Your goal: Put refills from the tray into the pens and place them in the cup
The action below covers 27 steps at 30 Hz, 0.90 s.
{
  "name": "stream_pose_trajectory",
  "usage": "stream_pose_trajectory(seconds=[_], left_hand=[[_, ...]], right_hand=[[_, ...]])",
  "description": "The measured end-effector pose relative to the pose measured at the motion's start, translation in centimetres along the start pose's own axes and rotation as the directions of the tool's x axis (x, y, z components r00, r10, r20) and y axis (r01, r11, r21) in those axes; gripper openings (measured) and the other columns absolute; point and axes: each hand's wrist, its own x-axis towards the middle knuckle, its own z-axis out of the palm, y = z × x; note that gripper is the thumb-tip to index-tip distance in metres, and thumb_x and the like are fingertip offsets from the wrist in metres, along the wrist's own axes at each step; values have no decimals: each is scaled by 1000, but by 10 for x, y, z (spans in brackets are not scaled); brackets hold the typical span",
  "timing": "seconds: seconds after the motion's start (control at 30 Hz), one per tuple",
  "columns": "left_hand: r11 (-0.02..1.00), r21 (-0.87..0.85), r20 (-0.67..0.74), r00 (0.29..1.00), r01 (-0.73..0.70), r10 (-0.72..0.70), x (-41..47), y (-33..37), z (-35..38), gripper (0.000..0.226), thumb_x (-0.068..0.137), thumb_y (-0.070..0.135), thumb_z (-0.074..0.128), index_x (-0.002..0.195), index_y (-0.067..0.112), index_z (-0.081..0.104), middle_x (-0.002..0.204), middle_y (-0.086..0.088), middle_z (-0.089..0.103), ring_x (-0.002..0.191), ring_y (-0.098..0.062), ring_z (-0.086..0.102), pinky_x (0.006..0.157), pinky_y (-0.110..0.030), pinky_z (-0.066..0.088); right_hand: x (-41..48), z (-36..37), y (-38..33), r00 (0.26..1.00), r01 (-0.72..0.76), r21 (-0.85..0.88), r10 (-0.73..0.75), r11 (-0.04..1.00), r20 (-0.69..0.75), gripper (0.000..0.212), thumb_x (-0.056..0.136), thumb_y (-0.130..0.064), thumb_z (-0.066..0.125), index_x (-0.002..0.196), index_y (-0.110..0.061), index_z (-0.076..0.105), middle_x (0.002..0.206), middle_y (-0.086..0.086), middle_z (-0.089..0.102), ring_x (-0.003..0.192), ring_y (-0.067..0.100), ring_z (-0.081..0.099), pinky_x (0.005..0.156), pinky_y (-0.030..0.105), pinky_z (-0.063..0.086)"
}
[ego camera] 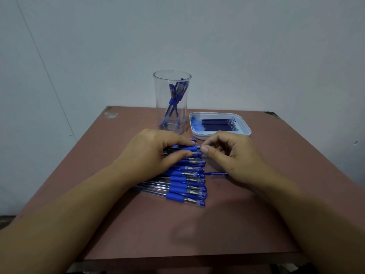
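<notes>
Left hand (158, 153): grips pen (186, 148) by its barrel, steadying it.
Right hand (227, 155): pinches the tip end, likely to unscrew it.
Tray (199, 136): refills (216, 123) near, handy.

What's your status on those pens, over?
Left hand grips a pen. Right hand pinches its tip end. Cup holds a few pens; refills wait in tray. Nothing blocking.

Blue pens (187, 187) in a row; dark refills (215, 123) in white tray (197, 135); upright clear cup (161, 107) holding pens
</notes>
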Motion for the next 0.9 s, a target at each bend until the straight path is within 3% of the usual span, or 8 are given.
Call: stream_pose_trajectory(seconds=[0.07, 0.2, 0.33, 0.43, 0.63, 0.7, 0.8, 0.9], left_hand=[[1000, -1, -3, 1000, -4, 4, 0, 0, 0, 35, 85, 50, 60, 110, 30, 73, 94, 17, 73, 82, 6, 64, 69, -19, 56], [1000, 0, 2, 1000, -8, 8, 1, 2, -1, 32, 86, 47, 63, 111, 29, 73, 96, 16, 73, 84, 5, 64, 71, -16, 54], [1000, 15, 9, 1000, -2, 2, 1, 3, -1, 31, 84, 43, 65, 110, 28, 74, 96, 15, 74, 85, 8, 62, 73, -9, 50], [1000, 17, 7, 1000, -4, 4, 1, 2, -1, 31, 84, 43, 65, 110, 28, 74, 95, 14, 74, 84, 8, 61, 72, -11, 51], [1000, 5, 0, 1000, 0, 0, 0, 1, 0, 34, 85, 49, 60, 110, 30, 73, 95, 16, 73, 84, 5, 65, 71, -20, 56], [1000, 16, 5, 1000, 3, -3, 0, 1, 0, 35, 85, 50, 60, 110, 30, 73, 95, 16, 74, 84, 4, 65, 70, -21, 56], [1000, 21, 8, 1000, 22, -22, 0, 0, 0, 33, 84, 48, 64, 110, 30, 73, 94, 15, 74, 83, 4, 65, 70, -21, 56], [999, 26, 5, 999, 42, -42, 0, -1, 0, 28, 84, 41, 70, 109, 30, 74, 93, 15, 74, 80, 5, 63, 68, -18, 54]], right_hand=[[-1, 0, 0, 1000, -3, 37, 2, 999, 8, 8, 84, -29, 73, 91, -27, 69, 78, -4, 65, 67, 12, 56, 61, 22, 49], [-2, 1, -3, 999, -43, 110, 42, 993, 9, 17, 82, -41, 66, 92, -27, 70, 79, -3, 67, 69, 11, 57, 63, 19, 48], [-1, 2, -4, 999, -42, 59, 41, 997, 20, 7, 85, -34, 67, 87, -29, 71, 77, -6, 69, 66, 3, 58, 61, 17, 48], [-1, 1, -4, 999, -43, 116, 41, 992, 20, 11, 83, -25, 74, 93, -24, 71, 82, 2, 67, 70, 13, 58, 66, 24, 52], [-2, 3, -4, 995, -99, 180, 99, 979, 9, 19, 84, -43, 64, 87, -26, 73, 82, 8, 71, 80, 40, 63, 71, 55, 56], [0, 3, -3, 993, -117, 177, 117, 977, 12, 10, 85, -33, 69, 86, -25, 73, 81, 6, 72, 78, 35, 66, 72, 51, 58], [0, 2, -4, 995, -100, 161, 99, 982, 13, 7, 84, -19, 73, 91, -22, 73, 83, 4, 71, 73, 15, 63, 70, 31, 55], [0, 0, -3, 995, -95, 120, 95, 988, 0, 12, 83, -17, 75, 91, -23, 71, 82, 2, 69, 72, 13, 59, 70, 30, 54]])
